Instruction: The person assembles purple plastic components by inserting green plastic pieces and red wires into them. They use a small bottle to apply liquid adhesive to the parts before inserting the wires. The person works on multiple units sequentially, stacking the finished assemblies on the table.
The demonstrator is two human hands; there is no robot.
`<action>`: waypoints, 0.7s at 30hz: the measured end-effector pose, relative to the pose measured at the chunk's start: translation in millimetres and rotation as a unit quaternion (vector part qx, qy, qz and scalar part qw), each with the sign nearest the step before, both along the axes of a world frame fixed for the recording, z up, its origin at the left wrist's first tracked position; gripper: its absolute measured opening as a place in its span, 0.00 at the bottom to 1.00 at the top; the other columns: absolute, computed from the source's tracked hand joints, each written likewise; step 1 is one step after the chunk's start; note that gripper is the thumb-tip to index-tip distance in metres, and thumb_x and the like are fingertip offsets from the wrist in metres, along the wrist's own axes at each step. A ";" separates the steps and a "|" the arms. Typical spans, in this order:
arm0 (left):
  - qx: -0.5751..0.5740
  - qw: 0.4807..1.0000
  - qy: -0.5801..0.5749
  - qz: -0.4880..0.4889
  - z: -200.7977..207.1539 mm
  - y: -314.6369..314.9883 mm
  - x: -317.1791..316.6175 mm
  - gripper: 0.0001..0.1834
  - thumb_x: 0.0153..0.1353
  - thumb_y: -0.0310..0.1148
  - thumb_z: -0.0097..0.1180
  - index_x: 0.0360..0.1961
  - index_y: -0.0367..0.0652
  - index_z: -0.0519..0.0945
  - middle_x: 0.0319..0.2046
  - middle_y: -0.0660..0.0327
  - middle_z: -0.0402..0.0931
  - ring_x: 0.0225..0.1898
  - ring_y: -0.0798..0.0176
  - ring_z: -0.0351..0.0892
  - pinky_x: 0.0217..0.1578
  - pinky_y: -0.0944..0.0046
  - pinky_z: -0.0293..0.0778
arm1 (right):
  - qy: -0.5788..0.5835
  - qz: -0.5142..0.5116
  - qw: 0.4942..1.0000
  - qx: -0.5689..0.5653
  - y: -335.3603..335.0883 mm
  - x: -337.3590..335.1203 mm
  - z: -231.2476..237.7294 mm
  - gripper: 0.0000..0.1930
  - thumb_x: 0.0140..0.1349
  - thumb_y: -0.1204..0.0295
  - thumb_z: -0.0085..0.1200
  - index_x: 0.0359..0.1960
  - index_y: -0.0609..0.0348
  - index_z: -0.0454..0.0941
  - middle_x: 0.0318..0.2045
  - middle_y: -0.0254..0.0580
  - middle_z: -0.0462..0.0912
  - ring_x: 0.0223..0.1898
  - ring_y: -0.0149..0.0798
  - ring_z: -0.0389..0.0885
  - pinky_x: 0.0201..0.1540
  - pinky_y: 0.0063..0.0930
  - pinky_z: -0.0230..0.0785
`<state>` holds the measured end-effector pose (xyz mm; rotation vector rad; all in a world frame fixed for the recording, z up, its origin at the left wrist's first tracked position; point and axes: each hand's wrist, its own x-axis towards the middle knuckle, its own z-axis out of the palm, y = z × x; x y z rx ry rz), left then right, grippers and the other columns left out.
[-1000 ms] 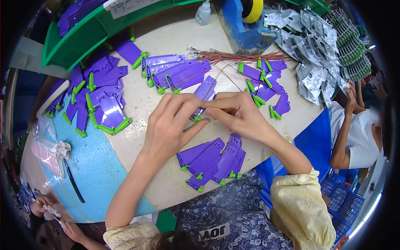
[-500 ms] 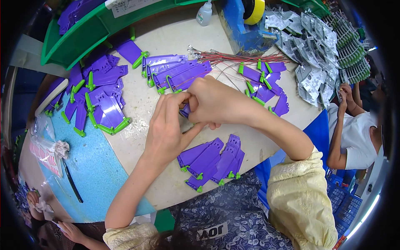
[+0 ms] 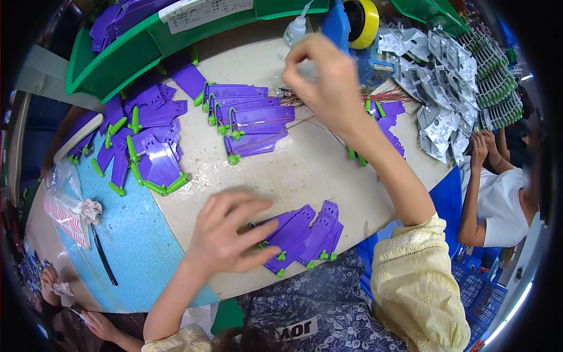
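My left hand (image 3: 231,234) hovers with fingers spread at the left edge of a near group of purple plastic panels with green ends (image 3: 305,234). It holds nothing. My right hand (image 3: 328,82) is raised over a bundle of thin red wires (image 3: 387,97) at the far side. Its fingers are bent and drawn together; whether anything is between them is hidden. Between the hands lies an overlapping row of purple panels (image 3: 252,117) with green ends, and thin red wires run across the nearer ones. More purple panels (image 3: 387,123) show partly behind my right forearm.
Purple and green panels (image 3: 152,155) are heaped at left, partly on a blue mat (image 3: 135,234) with a black pen-like stick (image 3: 103,258). Far back are a green bin (image 3: 111,70), a small bottle (image 3: 294,30) and a yellow tape roll (image 3: 363,23). Silvery parts (image 3: 434,88) are piled right.
My hands have parted: the left came nearer with fingers spread, the right went away toward the wires. The purple panel they held now appears at the near end of the middle row.
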<state>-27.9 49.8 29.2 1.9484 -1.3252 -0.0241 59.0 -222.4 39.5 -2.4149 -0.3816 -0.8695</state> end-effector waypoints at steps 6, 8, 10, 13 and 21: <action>0.034 0.981 0.038 0.189 -11.2 -15.3 -13.2 0.21 0.50 0.31 0.71 0.47 0.42 0.84 0.47 0.57 0.78 0.39 0.55 0.76 0.37 0.56 0.75 | 0.181 0.090 0.979 -0.013 36.4 -96.9 72.6 0.07 0.54 0.84 0.59 0.34 0.64 0.78 0.28 0.44 0.79 0.25 0.40 0.77 0.30 0.32 0.70; -0.049 0.982 0.036 0.180 -22.8 -32.7 -1.0 0.29 0.48 0.23 0.71 0.54 0.36 0.78 0.42 0.52 0.76 0.37 0.54 0.77 0.33 0.58 0.76 | 0.247 0.083 0.963 -0.064 38.1 -109.8 34.9 0.06 0.54 0.84 0.59 0.34 0.64 0.79 0.27 0.44 0.78 0.23 0.39 0.75 0.27 0.33 0.68; -0.068 0.980 0.102 0.157 -23.3 -46.9 2.1 0.32 0.47 0.21 0.71 0.57 0.35 0.76 0.43 0.50 0.76 0.37 0.53 0.78 0.35 0.57 0.77 | 0.267 0.112 0.957 -0.012 37.9 -105.8 4.7 0.06 0.51 0.82 0.61 0.30 0.65 0.78 0.26 0.45 0.78 0.25 0.47 0.79 0.29 0.39 0.70; -0.076 0.968 0.178 0.157 -25.9 -48.9 3.6 0.36 0.47 0.19 0.72 0.59 0.35 0.72 0.44 0.49 0.77 0.41 0.51 0.81 0.40 0.57 0.80 | 0.319 0.126 0.937 0.066 32.1 -93.1 -2.0 0.05 0.50 0.80 0.62 0.28 0.67 0.80 0.24 0.46 0.78 0.26 0.49 0.80 0.30 0.42 0.71; -0.105 0.960 0.201 0.164 -29.5 -50.6 6.9 0.31 0.47 0.21 0.74 0.54 0.36 0.75 0.45 0.50 0.78 0.44 0.52 0.84 0.44 0.57 0.82 | 0.404 0.108 0.893 0.165 24.7 -114.8 2.9 0.04 0.54 0.79 0.65 0.31 0.64 0.86 0.24 0.37 0.76 0.23 0.31 0.70 0.26 0.29 0.59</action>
